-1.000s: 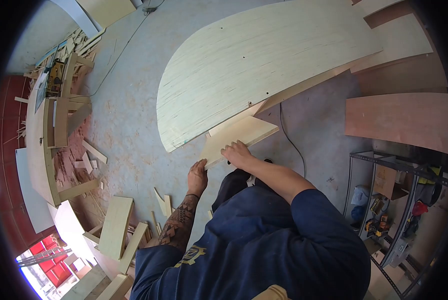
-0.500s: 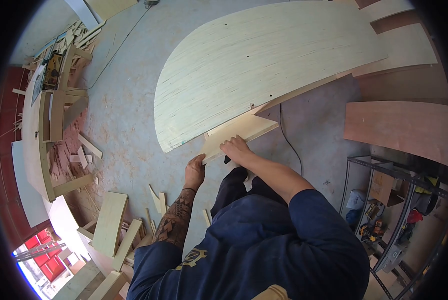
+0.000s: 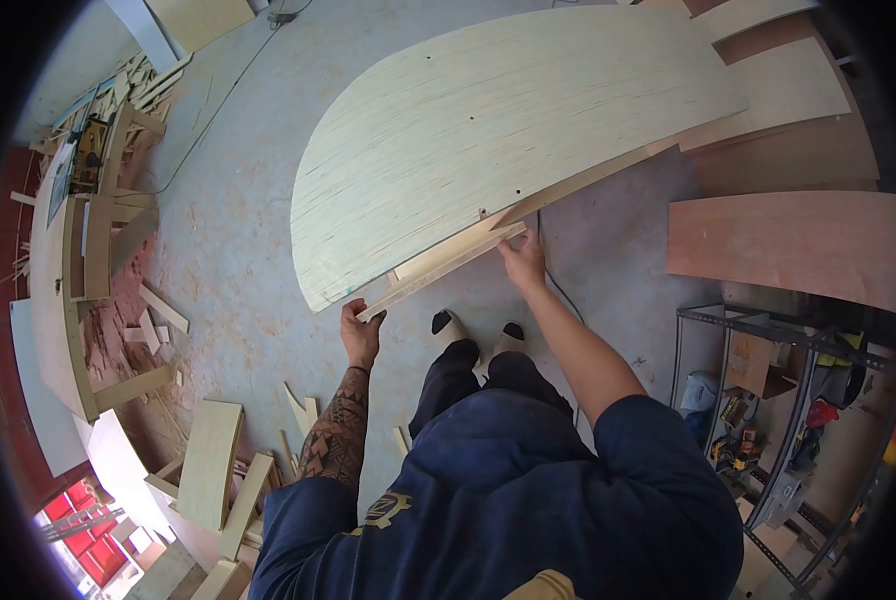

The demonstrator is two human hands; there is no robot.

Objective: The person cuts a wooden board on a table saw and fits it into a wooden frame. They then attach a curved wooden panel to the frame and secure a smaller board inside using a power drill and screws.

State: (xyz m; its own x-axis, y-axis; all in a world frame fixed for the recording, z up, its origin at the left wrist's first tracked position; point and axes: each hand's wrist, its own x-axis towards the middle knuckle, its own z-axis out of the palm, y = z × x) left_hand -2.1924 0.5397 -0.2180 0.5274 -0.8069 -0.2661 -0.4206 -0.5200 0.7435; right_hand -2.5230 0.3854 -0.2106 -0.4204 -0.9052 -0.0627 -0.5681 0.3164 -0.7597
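Note:
A plywood board [image 3: 434, 277] is tipped so that its long narrow edge faces me. My left hand [image 3: 360, 330] is closed around its left end, thumb along the near side. At the opposite end, my right hand [image 3: 524, 264] grips the board from the right. Just beyond it is a large, pale plywood panel [image 3: 468, 150] with a rounded left end and several small dark holes. The board runs along the panel's near edge, by a wooden strip beneath it.
Plywood offcuts [image 3: 208, 465] lie at lower left. A wooden bench [image 3: 73, 330] with scrap and sawdust around it stands left. Metal shelving [image 3: 738, 325] holds tools at right, below a reddish wood sheet [image 3: 788, 245]. A dark cable [image 3: 560, 290] crosses the floor near my right arm.
The board has tilted from showing its broad face to showing its edge. My right hand has shifted from the near edge to the right end; my left hand has moved slightly left.

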